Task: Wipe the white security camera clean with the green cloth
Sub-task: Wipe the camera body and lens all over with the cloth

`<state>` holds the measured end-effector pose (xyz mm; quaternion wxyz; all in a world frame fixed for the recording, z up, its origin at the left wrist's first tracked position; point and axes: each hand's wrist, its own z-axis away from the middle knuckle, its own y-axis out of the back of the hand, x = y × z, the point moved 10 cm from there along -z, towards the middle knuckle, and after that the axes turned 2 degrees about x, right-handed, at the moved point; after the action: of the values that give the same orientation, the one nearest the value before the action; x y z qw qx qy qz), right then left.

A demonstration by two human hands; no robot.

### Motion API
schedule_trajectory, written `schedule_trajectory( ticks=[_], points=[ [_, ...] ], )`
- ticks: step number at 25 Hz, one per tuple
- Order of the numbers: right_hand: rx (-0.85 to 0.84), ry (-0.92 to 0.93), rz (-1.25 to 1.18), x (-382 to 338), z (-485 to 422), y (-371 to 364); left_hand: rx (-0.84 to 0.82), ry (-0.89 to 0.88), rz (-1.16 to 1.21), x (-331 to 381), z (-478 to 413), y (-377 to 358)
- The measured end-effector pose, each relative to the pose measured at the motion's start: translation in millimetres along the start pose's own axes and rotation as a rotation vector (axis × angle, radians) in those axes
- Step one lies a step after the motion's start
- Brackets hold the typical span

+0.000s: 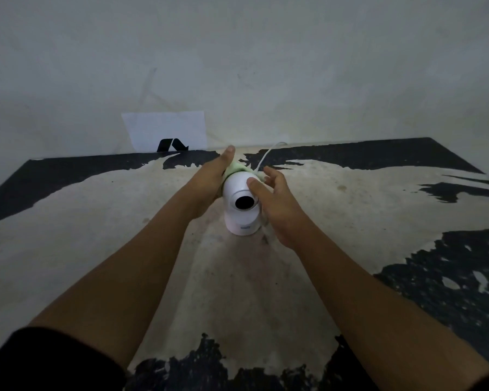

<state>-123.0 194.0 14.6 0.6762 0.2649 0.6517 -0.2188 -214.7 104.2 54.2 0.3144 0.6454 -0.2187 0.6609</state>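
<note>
The white security camera [241,204] stands upright on the worn table [96,235], its round black lens facing me. The pale green cloth [235,167] is draped over the camera's top and back; only a strip of it shows. My left hand [209,180] lies flat along the camera's left side and presses the cloth against it. From the right, my right hand [274,201] steadies the camera, thumb on the head just above the lens, fingers curled behind. A white cable [266,155] runs from the camera's back toward the wall.
The table's black coating has flaked off over most of its middle, leaving pale bare board. A white sheet of paper [167,131] with a black mark leans against the grey wall [294,66] behind the table, left of the camera.
</note>
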Motion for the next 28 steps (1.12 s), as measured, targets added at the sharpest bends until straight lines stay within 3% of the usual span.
schedule_trajectory(
  ticks=[5,9,12,17,23,25,28],
  points=[
    [-0.015,0.023,-0.056,3.8,-0.2,-0.4,-0.06,0.067,0.065,-17.0,0.9,-13.5],
    [-0.021,0.038,-0.057,4.3,1.6,-4.3,0.097,0.072,-0.105,-42.3,23.8,-5.3],
    [-0.023,0.039,-0.06,4.7,1.2,-4.0,0.168,0.067,0.021,-42.1,38.0,-5.4],
    [-0.034,0.028,-0.05,6.2,-2.1,-1.4,0.073,0.031,0.078,-15.1,3.6,-0.7],
    [-0.022,0.044,-0.022,8.3,-1.9,-1.3,-0.044,0.136,0.099,-57.5,3.9,-4.8],
    [-0.029,0.037,-0.032,10.9,-3.3,-2.2,0.067,0.109,0.069,-67.4,16.4,0.0],
    [-0.038,0.035,-0.062,15.1,-5.4,-3.6,0.278,-0.108,-0.204,-50.3,51.9,6.8]
  ],
)
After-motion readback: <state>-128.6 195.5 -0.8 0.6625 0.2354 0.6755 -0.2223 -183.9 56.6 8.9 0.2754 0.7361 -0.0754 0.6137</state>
